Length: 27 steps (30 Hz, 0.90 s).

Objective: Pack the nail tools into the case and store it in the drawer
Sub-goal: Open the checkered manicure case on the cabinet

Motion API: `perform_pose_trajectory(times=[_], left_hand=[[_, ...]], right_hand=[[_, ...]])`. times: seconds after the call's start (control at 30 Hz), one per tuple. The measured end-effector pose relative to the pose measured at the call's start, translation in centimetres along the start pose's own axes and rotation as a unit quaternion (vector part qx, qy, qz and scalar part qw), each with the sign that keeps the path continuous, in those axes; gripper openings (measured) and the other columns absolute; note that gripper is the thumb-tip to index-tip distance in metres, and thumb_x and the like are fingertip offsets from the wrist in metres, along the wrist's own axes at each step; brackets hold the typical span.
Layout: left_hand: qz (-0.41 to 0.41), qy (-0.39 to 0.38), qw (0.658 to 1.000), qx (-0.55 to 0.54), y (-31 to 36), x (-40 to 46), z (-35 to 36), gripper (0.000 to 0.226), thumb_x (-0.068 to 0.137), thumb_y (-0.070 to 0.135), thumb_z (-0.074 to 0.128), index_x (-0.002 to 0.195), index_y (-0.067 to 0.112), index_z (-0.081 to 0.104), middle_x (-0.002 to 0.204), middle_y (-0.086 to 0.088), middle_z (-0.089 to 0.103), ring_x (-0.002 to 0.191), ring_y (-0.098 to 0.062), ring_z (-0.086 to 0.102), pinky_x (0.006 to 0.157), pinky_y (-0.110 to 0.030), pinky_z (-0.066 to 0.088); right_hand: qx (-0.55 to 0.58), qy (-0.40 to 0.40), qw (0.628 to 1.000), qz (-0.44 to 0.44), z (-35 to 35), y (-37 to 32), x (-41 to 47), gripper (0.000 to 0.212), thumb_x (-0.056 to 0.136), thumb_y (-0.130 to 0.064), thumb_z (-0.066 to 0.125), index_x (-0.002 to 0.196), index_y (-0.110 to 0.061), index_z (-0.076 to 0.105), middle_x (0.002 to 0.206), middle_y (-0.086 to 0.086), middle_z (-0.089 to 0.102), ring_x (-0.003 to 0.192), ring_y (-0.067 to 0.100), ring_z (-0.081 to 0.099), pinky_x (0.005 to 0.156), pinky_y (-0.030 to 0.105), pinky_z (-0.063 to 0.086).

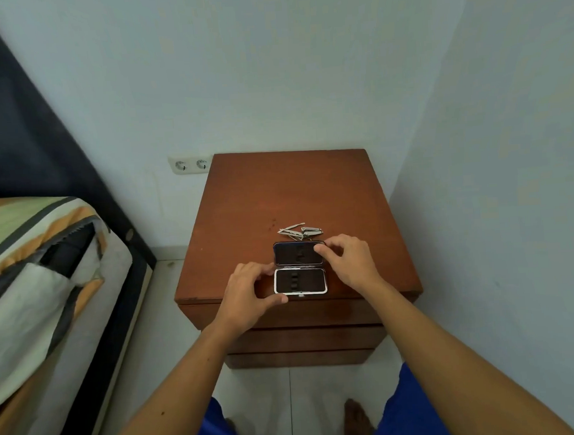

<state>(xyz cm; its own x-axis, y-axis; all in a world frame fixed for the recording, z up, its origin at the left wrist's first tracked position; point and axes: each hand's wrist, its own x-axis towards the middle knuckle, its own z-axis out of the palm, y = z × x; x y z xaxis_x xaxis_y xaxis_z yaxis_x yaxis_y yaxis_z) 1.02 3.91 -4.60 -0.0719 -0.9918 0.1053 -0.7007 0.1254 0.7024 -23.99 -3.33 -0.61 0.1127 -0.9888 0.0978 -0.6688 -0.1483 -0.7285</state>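
Note:
A small dark case (299, 267) with a silver rim lies opened flat near the front edge of the brown wooden nightstand (287, 190). Both halves show empty black lining with elastic loops. My left hand (250, 292) grips the near half at its left side, thumb at the front corner. My right hand (348, 259) rests its fingertips on the right edge of the far half. A little pile of silver nail tools (300, 231) lies just behind the case. The nightstand's drawers (303, 339) below are closed.
A bed with a striped cover (36, 266) and dark frame stands to the left. A double wall socket (190, 164) sits behind the nightstand's left corner. A wall runs close on the right. My bare feet stand on white tiles (290, 402).

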Motion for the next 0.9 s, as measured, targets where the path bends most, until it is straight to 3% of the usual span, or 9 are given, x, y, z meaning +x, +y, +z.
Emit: perform_pose_trajectory(times=[0.13,0.23,0.33,0.53,0.63,0.7,0.77,0.9], left_hand=[[0.036,-0.001,0.999,0.036,-0.2,-0.1,-0.2,0.063,0.08,0.048,0.089,0.134,0.024,0.067,0.122,0.016,0.062,0.113,-0.008,0.05,0.093,-0.027,0.047],[0.052,-0.011,0.997,0.059,-0.4,0.0,-0.4,0.064,0.082,0.052,0.086,0.136,0.023,0.067,0.122,0.014,0.064,0.11,-0.007,0.049,0.087,-0.016,0.039],[0.058,-0.021,0.996,0.063,-0.5,0.3,-0.8,0.066,0.081,0.055,0.085,0.136,0.024,0.067,0.123,0.014,0.063,0.11,-0.007,0.049,0.087,-0.014,0.039],[0.047,-0.02,0.998,0.023,-0.5,0.5,-1.5,0.057,0.086,0.067,0.074,0.128,0.03,0.07,0.116,0.021,0.067,0.108,-0.002,0.056,0.085,-0.017,0.049],[0.03,0.01,0.999,0.009,-0.2,1.7,-1.6,0.035,0.096,0.055,0.069,0.121,0.03,0.074,0.106,0.023,0.068,0.101,-0.002,0.058,0.081,-0.024,0.049],[0.015,0.036,0.999,0.008,0.0,2.9,-1.5,0.027,0.101,0.041,0.068,0.124,0.027,0.073,0.104,0.02,0.067,0.098,-0.005,0.059,0.083,-0.03,0.051],[-0.003,0.053,0.999,0.002,0.2,4.5,-1.2,0.032,0.102,0.033,0.068,0.131,0.02,0.07,0.109,0.014,0.066,0.097,-0.013,0.061,0.088,-0.036,0.053],[-0.038,0.029,0.999,0.016,0.6,7.5,-0.6,0.034,0.101,0.03,0.07,0.133,0.017,0.071,0.113,0.001,0.072,0.089,-0.019,0.06,0.09,-0.041,0.053]], right_hand=[[-0.023,-0.026,0.999,0.038,0.9,0.2,1.7,0.024,0.095,-0.04,0.072,0.093,-0.018,0.082,0.09,-0.003,0.076,0.084,0.015,0.064,0.073,0.027,0.041],[-0.028,-0.021,0.997,0.072,1.3,0.4,2.4,0.021,0.087,-0.043,0.08,0.091,-0.022,0.084,0.085,-0.005,0.078,0.082,0.013,0.069,0.073,0.028,0.05],[-0.025,0.003,0.996,0.087,1.7,0.5,2.2,0.023,0.081,-0.044,0.085,0.091,-0.023,0.084,0.08,-0.007,0.075,0.079,0.011,0.07,0.073,0.029,0.055],[-0.008,0.045,0.997,0.064,1.8,0.5,0.6,0.029,0.081,-0.043,0.085,0.103,-0.024,0.08,0.082,-0.01,0.07,0.076,0.008,0.064,0.074,0.032,0.056],[0.007,0.066,0.995,0.071,1.3,0.8,-1.0,0.032,0.082,-0.044,0.085,0.105,-0.023,0.078,0.081,-0.009,0.071,0.075,0.007,0.064,0.072,0.028,0.055],[0.01,0.062,0.995,0.074,1.0,0.9,-2.7,0.023,0.082,-0.048,0.083,0.094,-0.029,0.076,0.075,-0.011,0.07,0.071,0.004,0.064,0.067,0.025,0.052],[-0.006,0.042,0.996,0.075,1.0,0.8,-4.2,0.021,0.081,-0.05,0.082,0.083,-0.031,0.074,0.069,-0.011,0.069,0.069,0.006,0.064,0.065,0.027,0.051],[-0.042,0.027,0.996,0.078,2.0,0.8,-5.7,0.017,0.082,-0.042,0.082,0.082,-0.027,0.074,0.065,-0.009,0.065,0.074,0.018,0.065,0.071,0.034,0.053]])
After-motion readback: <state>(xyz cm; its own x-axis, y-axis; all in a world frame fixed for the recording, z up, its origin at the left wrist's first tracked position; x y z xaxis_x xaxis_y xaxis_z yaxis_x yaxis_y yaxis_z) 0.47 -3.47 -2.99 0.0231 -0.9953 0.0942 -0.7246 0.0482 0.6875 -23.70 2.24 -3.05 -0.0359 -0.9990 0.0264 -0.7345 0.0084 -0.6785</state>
